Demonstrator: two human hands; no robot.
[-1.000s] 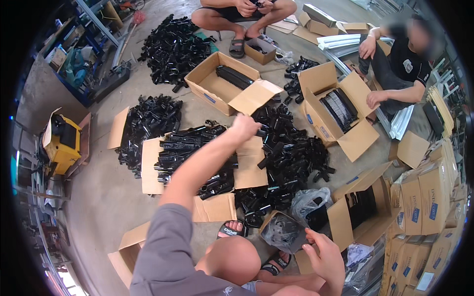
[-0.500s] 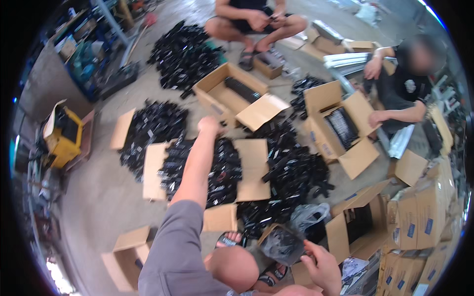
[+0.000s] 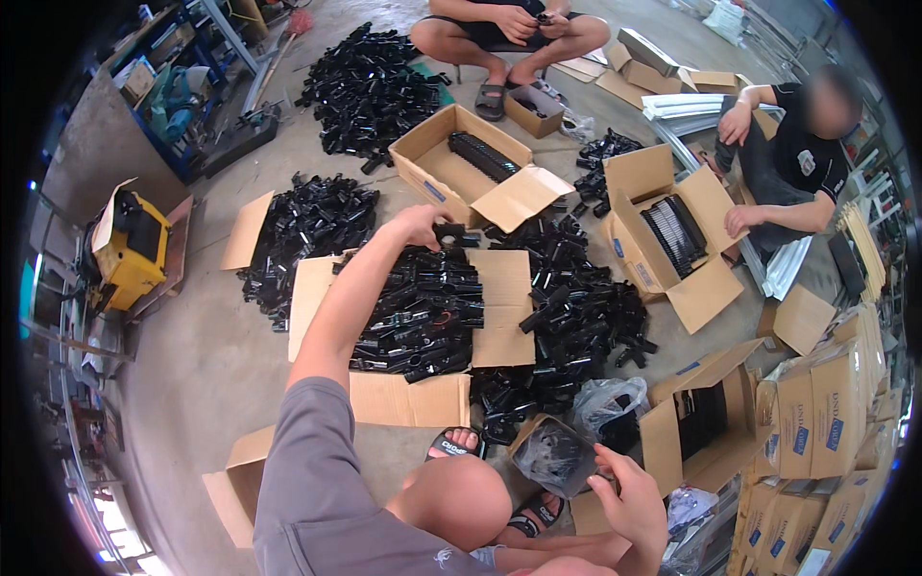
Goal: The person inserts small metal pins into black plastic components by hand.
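Note:
My left hand [image 3: 420, 226] reaches forward over the far edge of an open, heaped carton. Its fingers are closed on a black tubular part [image 3: 453, 233], whose exact kind I cannot make out. Below lie several similar glossy black parts [image 3: 418, 312], packed in rows between the spread flaps [image 3: 506, 307]. Low on the right, my right hand [image 3: 629, 504] is curled with thumb and forefinger close together. Whatever is between them is too small to name. Beside those fingertips stands a small box [image 3: 526, 444] lined with a clear plastic bag [image 3: 555, 459].
Heaps of black parts [image 3: 370, 91] cover the floor around the carton. Open cartons [image 3: 423, 178] stand ahead and at right, near stacked cartons [image 3: 807, 422]. One person [image 3: 523, 29] sits ahead handling a small dark part; another [image 3: 797, 182] touches a carton at right. A yellow machine [image 3: 144, 250] stands left.
My left hand has shifted slightly up and right, and the black part in its fingers now shows plainly. My right hand stays beside the small box. The whole view has shifted a little.

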